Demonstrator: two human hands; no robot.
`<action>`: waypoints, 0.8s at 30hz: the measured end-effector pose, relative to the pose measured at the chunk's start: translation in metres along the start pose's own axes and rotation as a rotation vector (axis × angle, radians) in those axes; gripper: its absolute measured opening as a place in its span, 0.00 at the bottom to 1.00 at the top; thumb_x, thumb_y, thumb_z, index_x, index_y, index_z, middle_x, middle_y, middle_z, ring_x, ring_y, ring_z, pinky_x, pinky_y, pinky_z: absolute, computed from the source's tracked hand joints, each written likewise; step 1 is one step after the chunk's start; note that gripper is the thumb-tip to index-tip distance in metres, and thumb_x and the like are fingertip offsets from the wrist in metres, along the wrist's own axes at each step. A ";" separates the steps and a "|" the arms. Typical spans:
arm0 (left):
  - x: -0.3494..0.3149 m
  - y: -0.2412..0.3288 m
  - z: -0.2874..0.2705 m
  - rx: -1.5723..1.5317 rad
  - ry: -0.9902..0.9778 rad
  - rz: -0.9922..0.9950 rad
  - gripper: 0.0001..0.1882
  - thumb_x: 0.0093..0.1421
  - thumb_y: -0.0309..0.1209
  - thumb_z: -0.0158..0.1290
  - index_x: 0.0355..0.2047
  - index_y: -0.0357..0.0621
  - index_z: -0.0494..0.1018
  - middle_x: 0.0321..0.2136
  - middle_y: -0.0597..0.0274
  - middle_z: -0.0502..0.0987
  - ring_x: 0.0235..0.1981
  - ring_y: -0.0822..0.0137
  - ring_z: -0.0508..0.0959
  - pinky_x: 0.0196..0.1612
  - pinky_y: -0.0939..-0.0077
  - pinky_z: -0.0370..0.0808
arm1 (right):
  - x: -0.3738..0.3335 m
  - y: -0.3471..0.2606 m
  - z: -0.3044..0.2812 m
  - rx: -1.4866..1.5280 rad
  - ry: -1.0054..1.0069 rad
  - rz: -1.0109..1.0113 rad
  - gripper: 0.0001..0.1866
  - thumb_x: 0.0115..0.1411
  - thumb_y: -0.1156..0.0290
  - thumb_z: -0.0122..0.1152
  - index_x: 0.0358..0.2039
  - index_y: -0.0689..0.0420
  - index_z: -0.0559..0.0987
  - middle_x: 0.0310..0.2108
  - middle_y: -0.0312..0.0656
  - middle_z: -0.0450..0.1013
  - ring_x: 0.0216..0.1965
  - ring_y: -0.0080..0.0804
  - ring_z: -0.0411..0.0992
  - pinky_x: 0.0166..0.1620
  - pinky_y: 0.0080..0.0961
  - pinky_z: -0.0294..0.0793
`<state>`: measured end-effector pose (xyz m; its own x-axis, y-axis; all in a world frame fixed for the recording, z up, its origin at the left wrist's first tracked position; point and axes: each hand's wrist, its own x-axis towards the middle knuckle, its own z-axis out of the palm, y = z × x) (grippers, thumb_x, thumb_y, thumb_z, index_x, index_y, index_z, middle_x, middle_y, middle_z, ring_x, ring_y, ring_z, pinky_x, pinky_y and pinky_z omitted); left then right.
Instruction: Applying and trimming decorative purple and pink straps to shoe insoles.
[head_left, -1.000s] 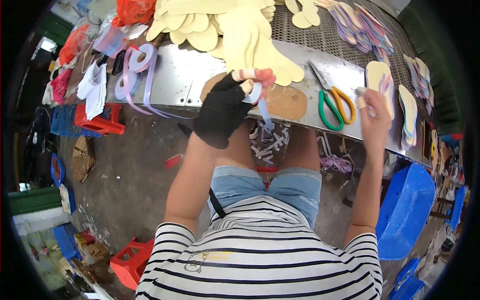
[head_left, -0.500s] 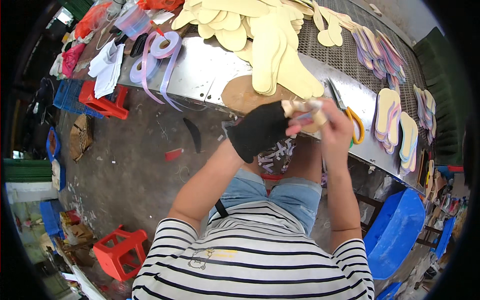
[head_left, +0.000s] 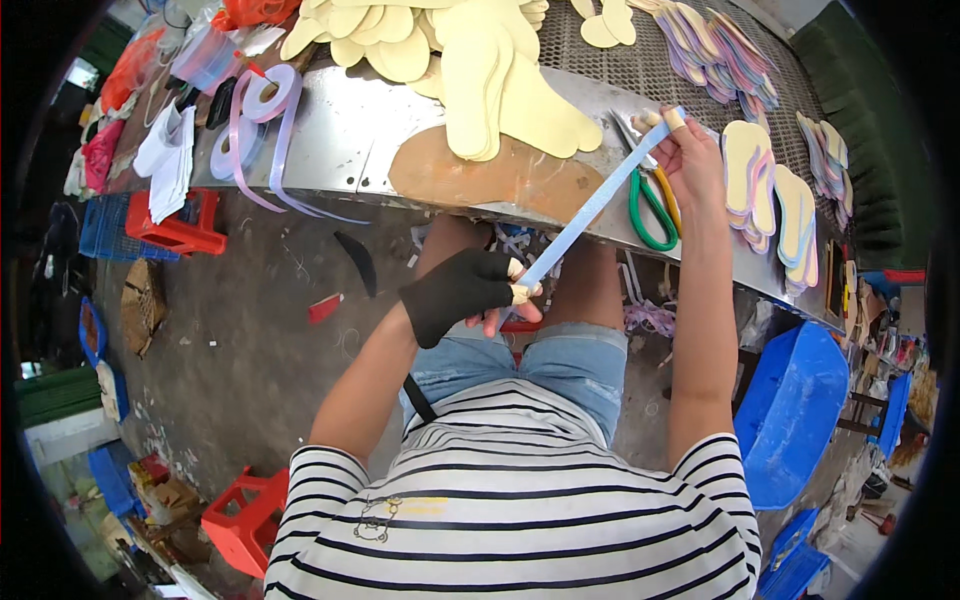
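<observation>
A light blue strip of ribbon or tape stretches on a slant between my two hands, above my lap and the table's front edge. My left hand, in a black fingerless glove with pale wraps on the fingertips, pinches its lower end. Farther up and to the right, my right hand grips the upper end between thumb and wrapped fingers. Scissors with green and orange handles lie on the metal table just left of my right hand. Pale yellow insole shapes overlap a brown oval board behind the strip.
Ribbon rolls and white cloths lie at the table's left. Stacked coloured insoles sit on the right. A blue tub stands below the table at right. Red stools are on the floor at left.
My hands were close together over the board. They have moved apart, left hand down toward my lap and right hand up, with the blue strip now drawn out between them.
</observation>
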<state>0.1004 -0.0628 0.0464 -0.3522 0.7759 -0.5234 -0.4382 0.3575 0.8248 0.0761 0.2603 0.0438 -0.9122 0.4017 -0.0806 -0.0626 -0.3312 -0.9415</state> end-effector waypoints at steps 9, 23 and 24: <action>0.033 0.011 -0.116 0.551 1.007 0.532 0.16 0.49 0.34 0.57 0.37 0.40 0.73 0.24 0.58 0.77 0.24 0.66 0.78 0.30 0.74 0.74 | 0.003 0.003 0.002 -0.032 0.001 0.084 0.14 0.63 0.69 0.46 0.43 0.65 0.71 0.38 0.49 0.74 0.40 0.39 0.76 0.36 0.25 0.79; 0.070 0.053 -0.111 -0.339 0.543 0.459 0.10 0.53 0.31 0.57 0.30 0.40 0.69 0.20 0.64 0.69 0.17 0.75 0.69 0.17 0.83 0.67 | 0.036 0.012 -0.005 -0.137 0.084 -0.025 0.18 0.59 0.78 0.48 0.52 0.57 0.67 0.33 0.41 0.73 0.31 0.27 0.75 0.29 0.20 0.75; 0.067 0.055 -0.102 -0.367 0.518 0.492 0.09 0.55 0.31 0.56 0.29 0.41 0.68 0.18 0.66 0.67 0.16 0.76 0.67 0.18 0.84 0.67 | 0.014 0.005 0.011 -0.219 0.011 -0.072 0.22 0.57 0.81 0.46 0.53 0.57 0.66 0.30 0.39 0.72 0.27 0.23 0.73 0.27 0.17 0.72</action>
<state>-0.0313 -0.0440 0.0345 -0.8753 0.4277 -0.2256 -0.3451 -0.2258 0.9110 0.0588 0.2551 0.0412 -0.9042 0.4268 -0.0132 -0.0367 -0.1085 -0.9934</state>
